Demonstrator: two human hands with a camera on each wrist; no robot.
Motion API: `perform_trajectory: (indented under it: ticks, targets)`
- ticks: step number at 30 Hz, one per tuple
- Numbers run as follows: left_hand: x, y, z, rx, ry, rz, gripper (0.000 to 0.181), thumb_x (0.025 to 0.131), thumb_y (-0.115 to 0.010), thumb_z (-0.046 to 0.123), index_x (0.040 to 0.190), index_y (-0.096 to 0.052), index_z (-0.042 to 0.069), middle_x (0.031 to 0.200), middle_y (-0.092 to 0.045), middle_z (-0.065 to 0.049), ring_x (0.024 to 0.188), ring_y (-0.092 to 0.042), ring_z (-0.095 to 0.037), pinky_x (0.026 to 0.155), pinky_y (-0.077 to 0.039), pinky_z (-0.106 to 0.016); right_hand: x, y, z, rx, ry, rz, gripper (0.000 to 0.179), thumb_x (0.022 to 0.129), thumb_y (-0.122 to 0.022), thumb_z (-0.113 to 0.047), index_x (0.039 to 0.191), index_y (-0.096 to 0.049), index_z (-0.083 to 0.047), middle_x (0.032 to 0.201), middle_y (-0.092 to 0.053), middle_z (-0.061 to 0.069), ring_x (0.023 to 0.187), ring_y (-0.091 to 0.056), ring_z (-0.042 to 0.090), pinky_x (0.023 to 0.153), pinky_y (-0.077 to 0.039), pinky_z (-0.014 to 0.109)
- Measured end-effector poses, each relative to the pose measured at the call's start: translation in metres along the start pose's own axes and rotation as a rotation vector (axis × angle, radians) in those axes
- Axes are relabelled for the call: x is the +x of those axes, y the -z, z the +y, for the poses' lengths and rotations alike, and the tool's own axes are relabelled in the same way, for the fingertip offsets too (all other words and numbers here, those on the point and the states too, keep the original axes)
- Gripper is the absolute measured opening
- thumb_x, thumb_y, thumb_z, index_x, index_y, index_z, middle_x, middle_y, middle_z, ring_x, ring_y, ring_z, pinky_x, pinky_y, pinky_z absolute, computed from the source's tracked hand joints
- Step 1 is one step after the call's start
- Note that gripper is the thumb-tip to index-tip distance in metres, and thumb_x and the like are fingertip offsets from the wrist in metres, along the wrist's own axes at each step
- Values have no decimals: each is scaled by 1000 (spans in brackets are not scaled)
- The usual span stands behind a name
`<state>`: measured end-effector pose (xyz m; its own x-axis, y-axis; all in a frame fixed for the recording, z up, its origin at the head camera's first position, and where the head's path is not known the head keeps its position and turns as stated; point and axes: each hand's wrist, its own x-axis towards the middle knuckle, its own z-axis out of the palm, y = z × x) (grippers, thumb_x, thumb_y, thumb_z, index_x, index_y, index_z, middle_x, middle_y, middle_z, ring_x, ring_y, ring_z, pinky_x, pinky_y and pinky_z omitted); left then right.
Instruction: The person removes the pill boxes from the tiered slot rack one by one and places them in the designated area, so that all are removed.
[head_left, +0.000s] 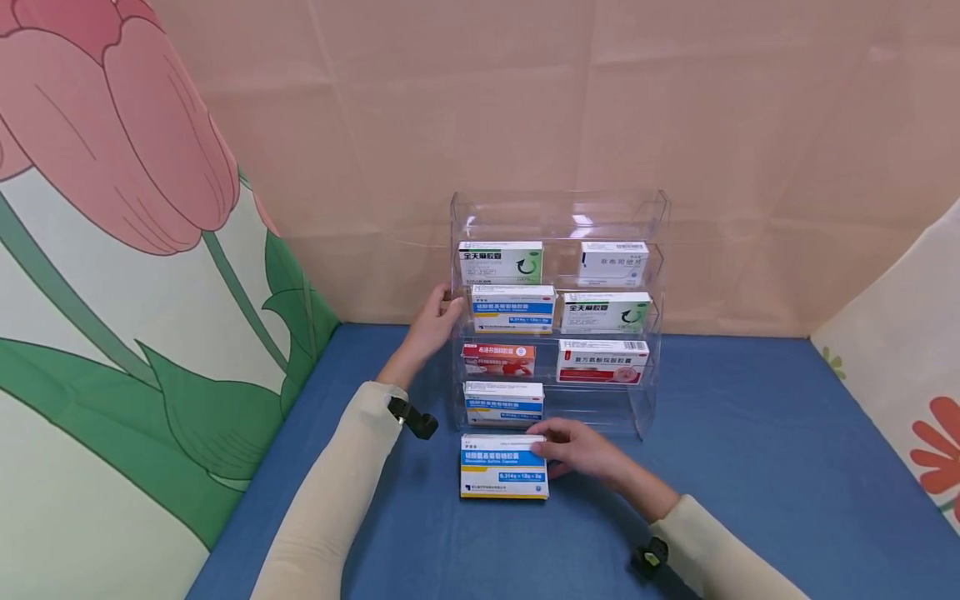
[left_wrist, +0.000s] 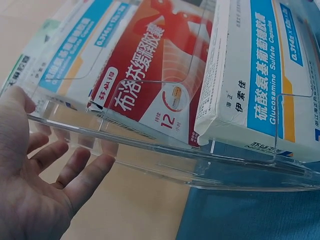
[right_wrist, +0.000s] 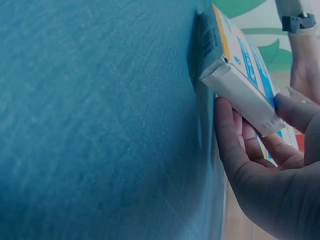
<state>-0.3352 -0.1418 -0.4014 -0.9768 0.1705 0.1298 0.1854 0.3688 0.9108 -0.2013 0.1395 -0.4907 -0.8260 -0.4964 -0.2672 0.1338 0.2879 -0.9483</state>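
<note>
A clear tiered rack (head_left: 570,204) holds several medicine boxes. Its left side panel is touched by my left hand (head_left: 432,323), whose fingertips meet the plastic while the thumb lies near the front edge. In the left wrist view a red medicine box (left_wrist: 155,65) sits between two white-and-blue ones, close to the left hand (left_wrist: 45,185). Just before the rack, my right hand (head_left: 577,450) pinches the right end of a white, blue and yellow medicine box (head_left: 498,479). The right wrist view has the thumb of the right hand (right_wrist: 270,170) against this box's face, fingers beneath its end.
On the bottom tier a similar white-and-blue box (head_left: 504,403) stands at left. Higher tiers carry green-and-white boxes (head_left: 606,313) and a red-striped white box (head_left: 603,362). Blue cloth (head_left: 735,467) covers the table; a beige backdrop (head_left: 750,167) hangs behind.
</note>
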Motion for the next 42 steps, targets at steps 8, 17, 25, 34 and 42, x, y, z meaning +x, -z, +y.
perform_trajectory:
  ticks: [8, 17, 25, 34, 42]
  targets:
    - [2, 0, -5, 2, -4, 0, 45, 107, -48, 36, 145, -39, 13, 130, -50, -14, 98, -54, -27, 77, -50, -40, 4, -4, 6, 17, -12, 22, 39, 100, -64, -27, 132, -62, -5, 118, -68, 11, 98, -68, 23, 81, -60, 45]
    - [3, 0, -7, 1, -21, -8, 47, 107, -48, 33, 146, -38, 9, 132, -48, -16, 98, -53, -27, 74, -47, -35, 5, -5, 8, 7, -43, 53, 40, 100, -65, -26, 134, -61, -5, 117, -66, 12, 97, -68, 23, 80, -60, 43]
    - [3, 0, -6, -4, -13, -4, 48, 107, -48, 34, 146, -38, 9, 134, -48, -16, 105, -54, -30, 78, -49, -37, 1, -5, 7, -5, -53, 97, 40, 97, -69, -16, 135, -61, -4, 126, -64, 15, 104, -64, 24, 82, -59, 42]
    - [3, 0, -6, 4, -27, 1, 47, 107, -48, 34, 145, -39, 10, 136, -48, -14, 103, -55, -28, 77, -49, -38, -8, 2, 1, -139, -25, 146, 39, 97, -68, -15, 135, -63, -7, 131, -62, 15, 103, -65, 22, 82, -58, 39]
    - [3, 0, -5, 5, -13, -6, 46, 107, -49, 36, 145, -39, 12, 133, -49, -14, 108, -54, -30, 81, -51, -41, -16, 14, -12, -346, 78, 229, 38, 96, -70, -23, 133, -65, -13, 129, -67, 7, 111, -63, 24, 92, -54, 46]
